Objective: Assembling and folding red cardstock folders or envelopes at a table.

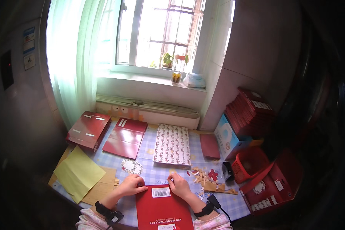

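Note:
A flat red card packet [153, 209] with a white barcode label [161, 192] lies in front of me at the table's near edge. At its upper left corner, my left hand [131, 185] is closed with the thumb along the card's edge. My right hand [179, 186] is over the upper right corner, its fingers curled together; what they hold, if anything, is hidden. White die-cut paper pieces [132, 166] lie just beyond my left hand. Past my right hand are small cream and red paper scraps [203, 176].
Red card stacks [89, 130] and flat red sheets [125, 137] lie at the far left, patterned sheets [171, 145] at the back. Yellow paper [79, 174] is at left. On the right stand a red basket [253, 163], a blue box [230, 138] topped with red packets [249, 111], and an opened red packet [274, 188].

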{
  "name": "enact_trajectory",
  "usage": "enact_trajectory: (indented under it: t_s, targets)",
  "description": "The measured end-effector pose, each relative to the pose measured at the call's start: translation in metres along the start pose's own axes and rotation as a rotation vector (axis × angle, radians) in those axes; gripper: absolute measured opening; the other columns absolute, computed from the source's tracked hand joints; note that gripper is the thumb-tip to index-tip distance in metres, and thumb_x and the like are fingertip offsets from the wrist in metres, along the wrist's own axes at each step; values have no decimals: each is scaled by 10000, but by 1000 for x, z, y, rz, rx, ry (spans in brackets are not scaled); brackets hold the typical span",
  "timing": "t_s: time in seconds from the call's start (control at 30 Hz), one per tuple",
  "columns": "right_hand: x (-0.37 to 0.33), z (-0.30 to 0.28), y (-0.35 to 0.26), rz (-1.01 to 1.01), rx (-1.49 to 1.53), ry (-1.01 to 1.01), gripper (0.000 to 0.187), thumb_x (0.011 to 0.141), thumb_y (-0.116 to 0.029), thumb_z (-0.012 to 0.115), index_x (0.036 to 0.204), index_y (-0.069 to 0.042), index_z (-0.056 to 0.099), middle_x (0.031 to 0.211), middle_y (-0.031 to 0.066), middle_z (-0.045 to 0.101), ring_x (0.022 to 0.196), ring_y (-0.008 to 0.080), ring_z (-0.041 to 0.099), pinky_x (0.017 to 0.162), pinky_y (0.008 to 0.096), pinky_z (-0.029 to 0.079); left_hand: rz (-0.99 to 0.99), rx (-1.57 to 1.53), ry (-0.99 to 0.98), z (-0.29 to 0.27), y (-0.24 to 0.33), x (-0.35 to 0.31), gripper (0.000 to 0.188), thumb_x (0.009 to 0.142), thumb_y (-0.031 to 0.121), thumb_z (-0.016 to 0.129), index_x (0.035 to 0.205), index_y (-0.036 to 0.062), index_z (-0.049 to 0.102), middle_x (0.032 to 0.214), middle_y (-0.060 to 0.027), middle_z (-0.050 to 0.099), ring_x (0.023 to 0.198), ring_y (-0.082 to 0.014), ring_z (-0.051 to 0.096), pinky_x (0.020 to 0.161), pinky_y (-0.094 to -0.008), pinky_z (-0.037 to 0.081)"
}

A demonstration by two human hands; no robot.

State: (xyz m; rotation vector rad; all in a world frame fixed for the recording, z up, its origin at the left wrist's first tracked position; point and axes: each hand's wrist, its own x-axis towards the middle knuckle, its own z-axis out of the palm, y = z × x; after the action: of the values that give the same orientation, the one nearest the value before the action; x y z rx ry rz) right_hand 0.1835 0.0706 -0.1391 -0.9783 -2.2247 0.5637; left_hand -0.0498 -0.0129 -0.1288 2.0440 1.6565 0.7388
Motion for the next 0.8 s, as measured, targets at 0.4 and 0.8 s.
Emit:
enact_trajectory:
  t_s: [0.4,0.8]
  targets:
    - [-5,-1,-9,-140,-209,50,68,734,-111,579,782,-93,535,732,74,580,614,261,592,546,347,478,67,-135,-185,6,5,-4,241,793,273,604,915,66,617,788,-93,538,749,-231,540,669,-308,447]
    - [6,-4,-15,-216,45,163,62,733,-59,611,788,-55,582,715,81,558,612,228,572,560,303,462,23,-208,184,-12,-15,-6,206,780,209,618,927,66,613,810,-99,582,742,-201,577,657,-302,466]
